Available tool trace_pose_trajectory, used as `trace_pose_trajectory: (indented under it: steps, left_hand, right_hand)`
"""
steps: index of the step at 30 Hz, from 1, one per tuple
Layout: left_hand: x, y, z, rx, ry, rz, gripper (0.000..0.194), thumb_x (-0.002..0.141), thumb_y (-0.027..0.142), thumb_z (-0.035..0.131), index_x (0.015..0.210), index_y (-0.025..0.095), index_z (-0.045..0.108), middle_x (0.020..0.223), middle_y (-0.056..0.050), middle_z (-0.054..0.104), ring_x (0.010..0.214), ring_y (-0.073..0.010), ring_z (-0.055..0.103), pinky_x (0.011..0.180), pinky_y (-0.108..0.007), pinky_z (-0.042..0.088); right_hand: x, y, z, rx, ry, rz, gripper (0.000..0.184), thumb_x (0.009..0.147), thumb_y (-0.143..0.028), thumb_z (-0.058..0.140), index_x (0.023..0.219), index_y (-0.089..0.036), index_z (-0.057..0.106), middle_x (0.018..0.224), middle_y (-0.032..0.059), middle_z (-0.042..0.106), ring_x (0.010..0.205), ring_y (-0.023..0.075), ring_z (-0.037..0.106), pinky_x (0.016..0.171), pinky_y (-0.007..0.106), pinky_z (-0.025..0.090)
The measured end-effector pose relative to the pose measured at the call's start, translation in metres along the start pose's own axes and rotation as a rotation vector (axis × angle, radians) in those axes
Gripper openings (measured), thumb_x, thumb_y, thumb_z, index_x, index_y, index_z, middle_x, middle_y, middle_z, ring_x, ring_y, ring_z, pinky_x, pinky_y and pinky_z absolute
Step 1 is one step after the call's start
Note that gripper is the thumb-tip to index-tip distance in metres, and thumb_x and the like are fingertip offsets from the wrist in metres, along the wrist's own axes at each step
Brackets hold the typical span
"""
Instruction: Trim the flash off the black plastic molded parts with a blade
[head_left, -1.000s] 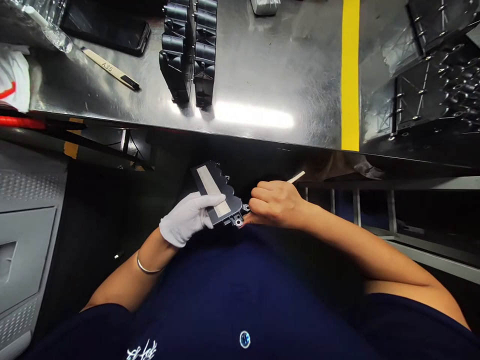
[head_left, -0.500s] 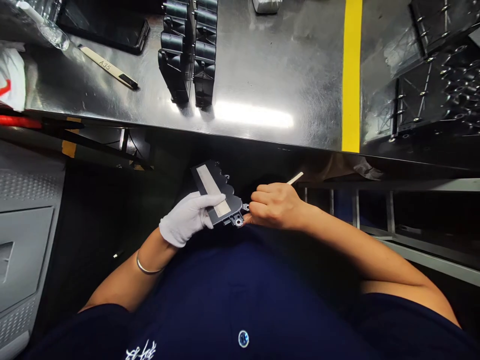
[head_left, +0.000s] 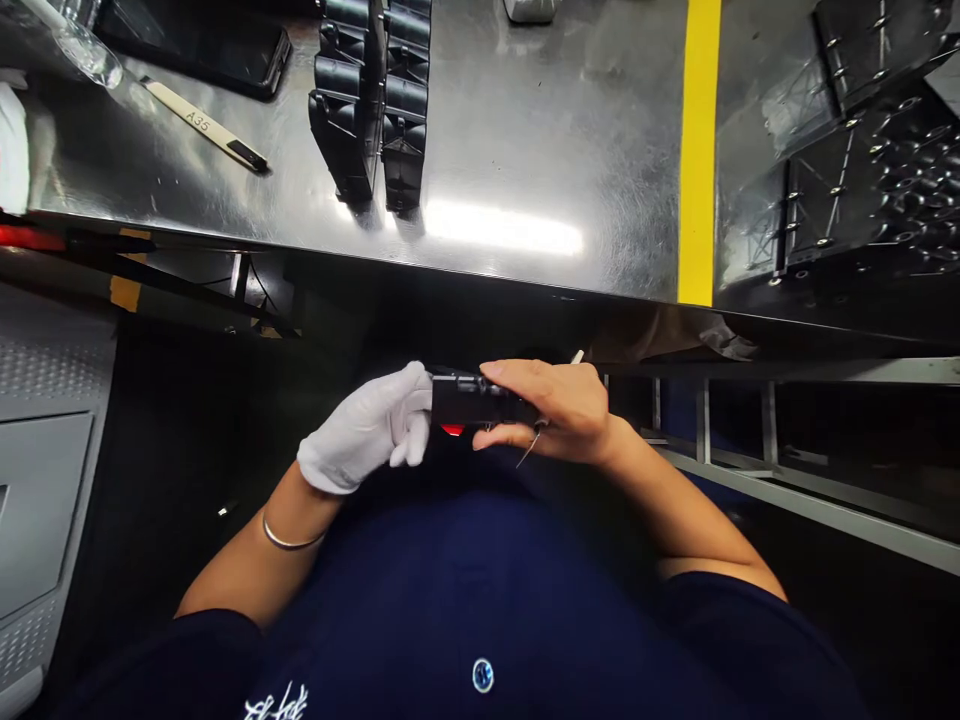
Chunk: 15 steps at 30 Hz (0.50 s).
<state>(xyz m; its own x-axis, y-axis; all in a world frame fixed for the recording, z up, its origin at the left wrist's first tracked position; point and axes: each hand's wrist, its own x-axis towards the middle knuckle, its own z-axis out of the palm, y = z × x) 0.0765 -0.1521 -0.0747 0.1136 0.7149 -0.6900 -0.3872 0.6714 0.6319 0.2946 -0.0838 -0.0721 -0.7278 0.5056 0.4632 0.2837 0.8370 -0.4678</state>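
A black plastic part is held between my two hands, in front of the dark blue shirt, with its narrow side turned up. My left hand, in a white glove, pinches its left end. The bare right hand grips the right end, thumb and fingers on opposite sides. A slim pale-handled craft knife is also tucked in the right hand; its thin blade sticks out below the palm. A small red spot shows at the part's lower edge. The right hand covers the part's far end.
On the metal table stand two black ribbed parts, a pale utility knife marked A35 and a dark phone. Yellow tape crosses the table; more black parts lie right. A grey cabinet stands left.
The part has been turned from its flat face with a pale strip onto its narrow side. My right hand has opened around its right end, and the knife blade has come into view.
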Motion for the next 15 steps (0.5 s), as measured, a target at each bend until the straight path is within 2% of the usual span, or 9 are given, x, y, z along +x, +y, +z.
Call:
trace_pose_trajectory:
  steps: [1,3,4,5,7,10,12,15]
  left_hand:
    - [-0.002,0.001,0.001,0.180,0.014,0.160,0.027,0.081,0.043,0.069,0.092,0.019,0.074,0.067,-0.004,0.069,0.054,-0.0163,0.062,0.048,-0.025,0.050]
    - [-0.004,0.002,0.003,0.523,0.047,0.438,0.021,0.080,0.040,0.071,0.091,0.023,0.075,0.081,-0.003,0.071,0.074,-0.0176,0.065,0.069,-0.025,0.053]
    - [-0.004,0.002,0.004,0.631,0.103,0.533,0.016,0.080,0.036,0.070,0.088,0.024,0.075,0.086,-0.003,0.072,0.082,-0.0180,0.064,0.077,-0.025,0.051]
    - [-0.003,0.003,0.005,0.690,0.160,0.570,0.013,0.081,0.035,0.068,0.084,0.024,0.074,0.087,-0.002,0.071,0.085,-0.0180,0.063,0.080,-0.025,0.049]
    - [-0.002,0.004,0.004,0.691,0.257,0.524,0.020,0.085,0.037,0.062,0.075,0.022,0.069,0.076,-0.001,0.067,0.074,-0.0167,0.059,0.071,-0.025,0.048]
    - [0.000,0.005,0.000,0.609,0.327,0.448,0.037,0.086,0.047,0.059,0.060,0.020,0.056,0.058,0.001,0.052,0.055,-0.0130,0.046,0.052,-0.024,0.040]
    - [-0.001,0.005,-0.001,0.609,0.251,0.401,0.040,0.081,0.051,0.062,0.057,0.019,0.053,0.054,0.002,0.047,0.051,-0.0112,0.041,0.047,-0.023,0.035]
    - [-0.004,0.006,0.001,0.670,0.112,0.295,0.042,0.075,0.052,0.067,0.054,0.018,0.052,0.051,0.003,0.045,0.049,-0.0094,0.039,0.044,-0.021,0.032]
  right_hand:
    - [0.001,-0.002,0.003,0.010,0.064,0.095,0.049,0.078,-0.055,0.073,0.111,-0.019,0.068,0.094,0.0103,0.077,0.079,0.0206,0.073,0.067,0.028,0.059]
    - [0.002,-0.007,0.013,0.046,0.200,0.267,0.049,0.076,-0.053,0.076,0.109,-0.018,0.069,0.089,0.0105,0.076,0.072,0.0202,0.070,0.065,0.030,0.058]
    - [0.003,-0.010,0.020,0.076,0.256,0.342,0.048,0.076,-0.053,0.076,0.108,-0.018,0.069,0.088,0.0103,0.076,0.068,0.0190,0.069,0.063,0.030,0.057]
    - [0.002,-0.013,0.026,0.121,0.291,0.405,0.048,0.077,-0.054,0.075,0.108,-0.017,0.069,0.086,0.0096,0.075,0.064,0.0173,0.066,0.061,0.029,0.056]
    - [0.000,-0.017,0.036,0.266,0.291,0.478,0.050,0.079,-0.058,0.070,0.108,-0.017,0.068,0.082,0.0074,0.073,0.057,0.0139,0.061,0.054,0.027,0.052]
    - [-0.006,-0.018,0.037,0.489,0.184,0.505,0.042,0.090,-0.054,0.059,0.104,-0.016,0.069,0.076,0.0044,0.071,0.056,0.0109,0.059,0.053,0.024,0.049]
    - [-0.009,-0.017,0.028,0.496,0.136,0.529,0.032,0.095,-0.044,0.054,0.102,-0.017,0.069,0.077,0.0037,0.069,0.061,0.0107,0.059,0.057,0.024,0.049]
    - [-0.011,-0.015,0.014,0.421,0.046,0.547,0.027,0.095,-0.035,0.055,0.112,-0.017,0.066,0.088,0.0051,0.066,0.073,0.0124,0.060,0.066,0.026,0.052]
